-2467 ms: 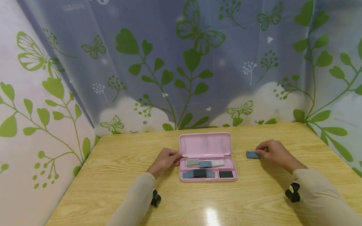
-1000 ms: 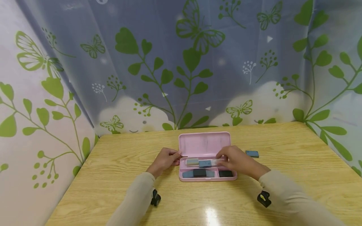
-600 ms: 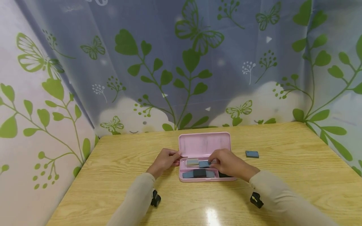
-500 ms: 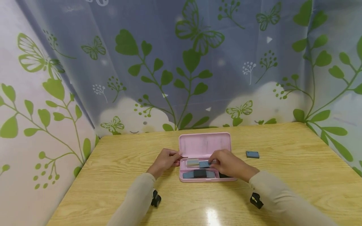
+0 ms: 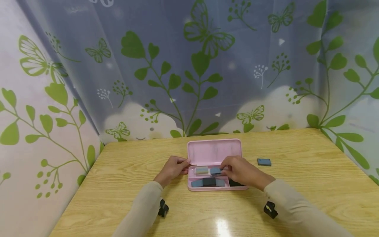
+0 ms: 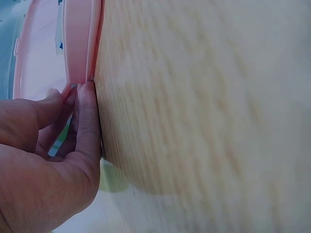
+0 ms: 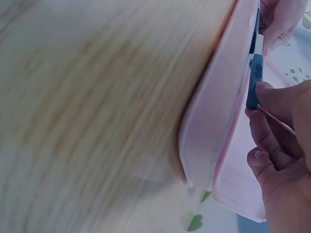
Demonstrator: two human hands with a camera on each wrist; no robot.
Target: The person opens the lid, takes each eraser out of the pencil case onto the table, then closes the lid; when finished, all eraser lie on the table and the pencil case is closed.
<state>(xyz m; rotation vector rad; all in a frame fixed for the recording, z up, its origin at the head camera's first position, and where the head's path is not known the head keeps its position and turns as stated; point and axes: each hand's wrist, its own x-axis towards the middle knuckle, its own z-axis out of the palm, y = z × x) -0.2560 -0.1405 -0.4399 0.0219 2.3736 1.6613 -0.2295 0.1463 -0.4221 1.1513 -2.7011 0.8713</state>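
Note:
An open pink pencil case [image 5: 193,189] lies on the wooden table, its lid [image 5: 207,152] tipped back. My left hand [image 5: 174,165] pinches the case's left end near the hinge; in the left wrist view the thumb [image 6: 49,108] meets the lid's edge. Over the back compartment, my right hand [image 5: 241,169] pinches a small blue rectangular block [image 7: 255,80] between thumb and fingertips. Beside it in that compartment sits a pale block [image 5: 202,170]. The front compartment has a black block [image 5: 209,181] overlapping blue pieces. A dark block at front right is partly hidden by my right hand.
Another blue block [image 5: 264,162] lies on the table [image 5: 296,154] right of the case. A patterned cloth [image 5: 165,65] with leaves and butterflies hangs behind the table and along both sides. Each wrist wears a small black camera [image 5: 163,208].
My right hand has let go of the blue block on the table, moved left into the case and gripped another blue block, now tilted and shifted slightly right. My left hand has stayed put.

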